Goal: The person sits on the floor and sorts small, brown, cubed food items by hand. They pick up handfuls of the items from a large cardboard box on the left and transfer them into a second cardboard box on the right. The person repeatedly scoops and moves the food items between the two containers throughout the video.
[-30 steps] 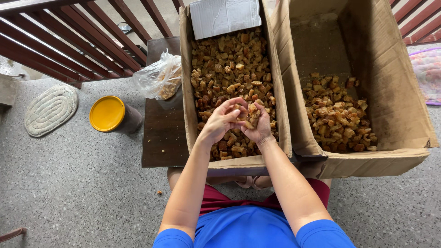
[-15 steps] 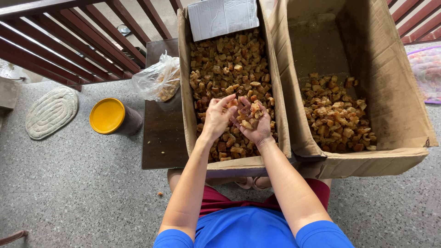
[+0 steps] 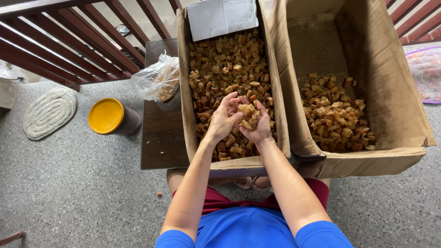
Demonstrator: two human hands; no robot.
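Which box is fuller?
The narrow cardboard box under both hands, on the left, packed with brown chunks; the wider box beside it holds only a small pile.

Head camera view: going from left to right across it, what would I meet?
Woven mat → yellow-lidded container → plastic bag → full cardboard box → left hand → right hand → part-filled cardboard box.

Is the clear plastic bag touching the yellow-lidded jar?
Apart. The head view shows bare dark tabletop and floor between the clear plastic bag and the yellow-lidded jar.
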